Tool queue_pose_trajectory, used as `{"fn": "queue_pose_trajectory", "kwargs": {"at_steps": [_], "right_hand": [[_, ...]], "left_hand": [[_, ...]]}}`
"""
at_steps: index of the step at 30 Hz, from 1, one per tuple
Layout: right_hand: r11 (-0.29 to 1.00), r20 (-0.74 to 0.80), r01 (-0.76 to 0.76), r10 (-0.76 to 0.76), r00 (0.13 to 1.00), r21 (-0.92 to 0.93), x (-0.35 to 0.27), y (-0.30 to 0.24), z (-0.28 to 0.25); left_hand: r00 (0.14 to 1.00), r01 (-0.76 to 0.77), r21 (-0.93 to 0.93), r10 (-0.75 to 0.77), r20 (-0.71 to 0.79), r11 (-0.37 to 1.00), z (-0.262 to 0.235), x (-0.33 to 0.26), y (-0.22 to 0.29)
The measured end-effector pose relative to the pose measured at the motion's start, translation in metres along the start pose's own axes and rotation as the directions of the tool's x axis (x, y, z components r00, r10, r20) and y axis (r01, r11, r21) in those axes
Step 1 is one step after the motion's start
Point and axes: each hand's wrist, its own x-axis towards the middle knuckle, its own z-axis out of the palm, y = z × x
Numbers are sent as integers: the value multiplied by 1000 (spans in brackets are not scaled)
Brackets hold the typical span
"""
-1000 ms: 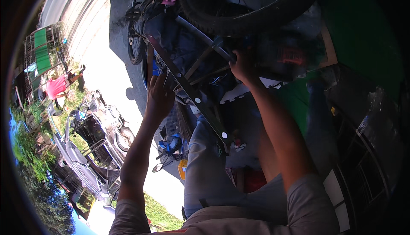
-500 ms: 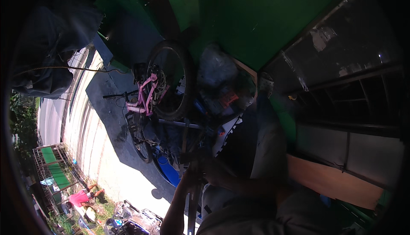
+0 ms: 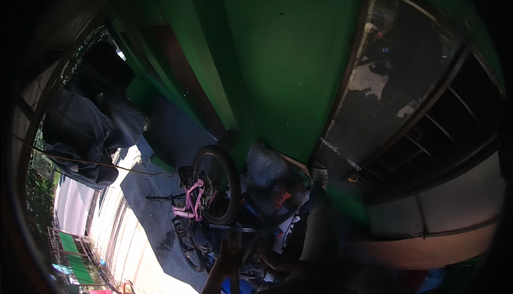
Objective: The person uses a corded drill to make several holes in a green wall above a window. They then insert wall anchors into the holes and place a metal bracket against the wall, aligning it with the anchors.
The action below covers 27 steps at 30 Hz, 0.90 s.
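Note:
In deep shade at the lower middle, my left hand (image 3: pixel 231 252) is closed round something long, dark and narrow that I cannot make out. Close to its right is my right hand (image 3: pixel 267 255), lower than the bicycle wheel; its fingers are lost in the dark. Just beyond both hands a pink bicycle (image 3: pixel 195 195) shows its frame, with a large black-tyred wheel (image 3: pixel 235 187) standing nearest the wall. Below my left hand a bit of a blue thing (image 3: pixel 239 286) shows.
My outstretched leg (image 3: pixel 318 224) ends in a light clog (image 3: pixel 320 173) by the green wall (image 3: pixel 283 69). A clear plastic bag (image 3: pixel 264 166) lies among clutter. Dark cloths (image 3: pixel 80 134) hang at left, near a cord (image 3: pixel 107 164). Cabinet shelving (image 3: pixel 443 128) stands at right.
The view has tipped up, showing more wall, and the bicycle and my hands sit lower in it. My hands, close together before, are now a little apart.

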Motion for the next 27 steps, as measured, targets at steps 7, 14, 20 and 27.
{"fn": "queue_pose_trajectory", "kwargs": {"at_steps": [7,14,20,27], "right_hand": [[995,66,91,-89,994,-30,-16,-69,47],[959,184,265,-279,942,101,-26,-165,99],[865,176,449,-489,854,224,-29,-276,116],[861,96,440,-475,875,255,-39,-409,128]], "left_hand": [[952,-293,328,306,10,898,-59,97,161],[900,-379,171,405,-159,909,-111,92,332],[941,-238,735,339,12,635,-180,-17,418],[975,9,602,126,-182,799,-186,-63,440]]}}
